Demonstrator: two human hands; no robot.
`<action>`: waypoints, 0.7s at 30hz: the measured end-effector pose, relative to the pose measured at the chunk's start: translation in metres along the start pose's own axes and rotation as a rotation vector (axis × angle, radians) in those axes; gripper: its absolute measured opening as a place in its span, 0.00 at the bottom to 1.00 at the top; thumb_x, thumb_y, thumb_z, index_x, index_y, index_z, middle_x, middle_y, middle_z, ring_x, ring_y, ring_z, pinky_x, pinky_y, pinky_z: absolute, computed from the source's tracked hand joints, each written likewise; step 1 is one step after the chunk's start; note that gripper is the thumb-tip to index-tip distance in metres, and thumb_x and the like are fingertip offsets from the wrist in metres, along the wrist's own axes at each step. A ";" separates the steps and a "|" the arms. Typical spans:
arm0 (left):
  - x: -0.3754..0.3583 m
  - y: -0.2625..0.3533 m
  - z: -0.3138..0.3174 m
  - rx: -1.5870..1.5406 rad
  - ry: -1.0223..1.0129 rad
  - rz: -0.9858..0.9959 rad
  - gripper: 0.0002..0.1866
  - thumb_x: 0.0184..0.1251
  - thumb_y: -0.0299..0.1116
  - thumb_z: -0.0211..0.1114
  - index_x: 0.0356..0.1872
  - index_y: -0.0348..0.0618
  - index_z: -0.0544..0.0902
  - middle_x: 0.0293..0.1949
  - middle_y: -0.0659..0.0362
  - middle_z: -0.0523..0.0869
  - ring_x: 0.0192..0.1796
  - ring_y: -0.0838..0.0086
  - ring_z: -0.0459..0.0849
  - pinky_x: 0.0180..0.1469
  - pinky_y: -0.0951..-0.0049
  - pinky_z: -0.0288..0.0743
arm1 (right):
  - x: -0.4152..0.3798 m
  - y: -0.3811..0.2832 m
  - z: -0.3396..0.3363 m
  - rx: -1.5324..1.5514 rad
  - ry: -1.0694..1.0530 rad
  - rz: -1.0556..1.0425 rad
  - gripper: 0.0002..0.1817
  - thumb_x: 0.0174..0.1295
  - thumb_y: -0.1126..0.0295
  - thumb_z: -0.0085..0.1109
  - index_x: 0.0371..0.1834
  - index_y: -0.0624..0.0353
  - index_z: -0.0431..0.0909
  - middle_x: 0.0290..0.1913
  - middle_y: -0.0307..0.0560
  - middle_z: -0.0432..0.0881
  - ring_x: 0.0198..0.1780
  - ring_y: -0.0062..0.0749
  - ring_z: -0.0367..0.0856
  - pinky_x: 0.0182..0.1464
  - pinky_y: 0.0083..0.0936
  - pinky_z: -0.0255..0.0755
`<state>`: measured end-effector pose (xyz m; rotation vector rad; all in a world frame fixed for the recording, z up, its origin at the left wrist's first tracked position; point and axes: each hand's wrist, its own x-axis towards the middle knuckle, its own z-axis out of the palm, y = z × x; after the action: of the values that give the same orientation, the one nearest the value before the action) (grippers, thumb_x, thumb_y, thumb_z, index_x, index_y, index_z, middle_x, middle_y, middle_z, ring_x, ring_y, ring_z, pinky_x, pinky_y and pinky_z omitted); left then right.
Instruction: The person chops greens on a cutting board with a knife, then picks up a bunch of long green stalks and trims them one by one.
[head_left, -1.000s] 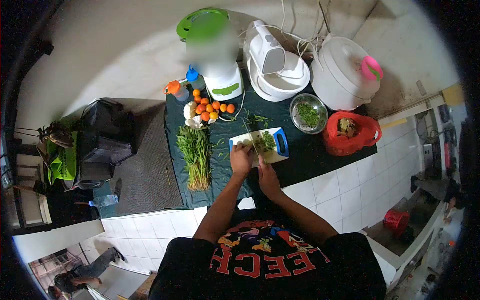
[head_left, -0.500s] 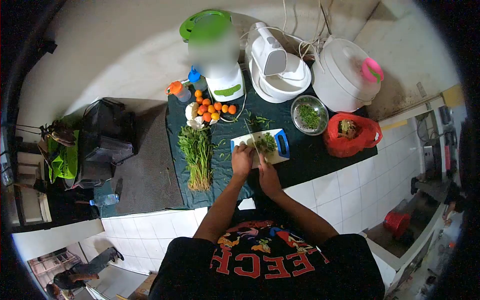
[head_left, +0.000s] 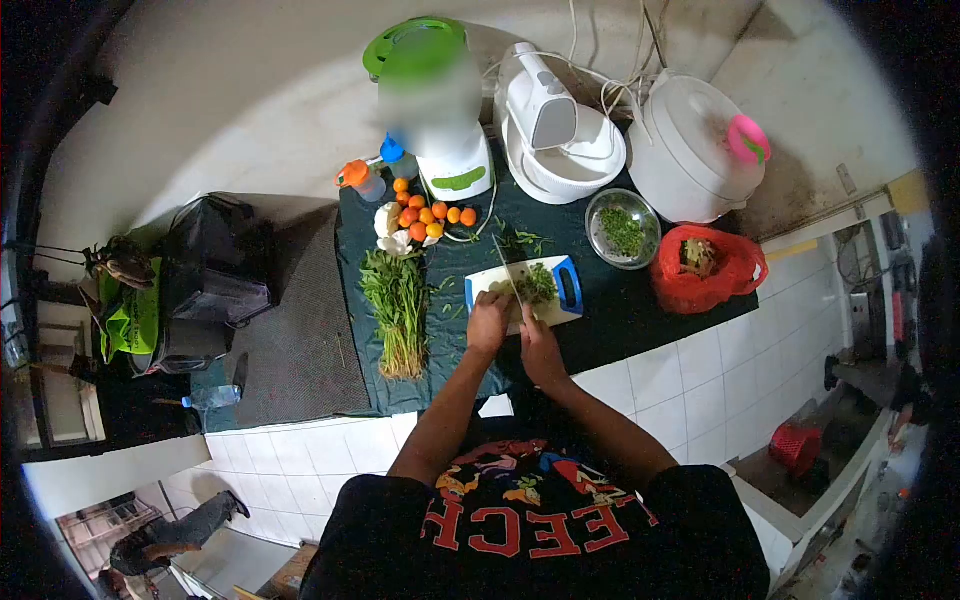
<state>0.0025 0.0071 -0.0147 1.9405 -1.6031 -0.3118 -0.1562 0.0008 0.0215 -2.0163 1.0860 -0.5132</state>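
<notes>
On the white cutting board with blue ends [head_left: 571, 287] lies a small heap of chopped green herbs [head_left: 541, 284]. My right hand [head_left: 541, 350] is closed around the handle of a knife [head_left: 508, 265], whose blade points away from me across the board. Just left of the blade, my left hand [head_left: 489, 320] rests on the board with its fingers curled. A bit of green shows at its fingertips, though most of what it presses is hidden. Loose leaves [head_left: 522, 241] lie beyond the board. To the left is a bunch of leafy greens with pale stems [head_left: 396, 315].
Several tomatoes [head_left: 417, 231] and white garlic-like bulbs [head_left: 388, 221] sit behind the greens. A steel bowl of chopped herbs [head_left: 623, 231] and a red plastic bag [head_left: 707, 290] stand right. A blender [head_left: 455, 165], stand mixer [head_left: 570, 150] and large white lidded container [head_left: 690, 150] line the back.
The whole view has shifted slightly. Both hands and the knife keep nearly the same place on the board. The person at the lower left has changed posture a little.
</notes>
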 end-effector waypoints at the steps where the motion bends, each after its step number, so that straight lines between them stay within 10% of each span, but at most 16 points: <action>1: 0.000 -0.001 0.000 0.003 -0.003 -0.010 0.08 0.62 0.29 0.65 0.40 0.40 0.87 0.40 0.50 0.85 0.48 0.52 0.81 0.52 0.55 0.79 | -0.007 0.000 0.000 -0.004 -0.004 0.024 0.28 0.78 0.69 0.44 0.79 0.64 0.58 0.57 0.74 0.76 0.56 0.69 0.77 0.59 0.52 0.72; 21: 0.007 0.005 -0.001 -0.091 -0.014 -0.166 0.07 0.61 0.29 0.67 0.36 0.37 0.88 0.39 0.45 0.85 0.45 0.47 0.83 0.51 0.52 0.78 | -0.015 -0.012 -0.004 -0.018 -0.016 0.050 0.27 0.77 0.70 0.46 0.77 0.66 0.60 0.57 0.75 0.77 0.58 0.69 0.77 0.61 0.51 0.71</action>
<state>0.0007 -0.0002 -0.0101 2.0082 -1.4133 -0.4582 -0.1608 0.0155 0.0336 -2.0008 1.1321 -0.4625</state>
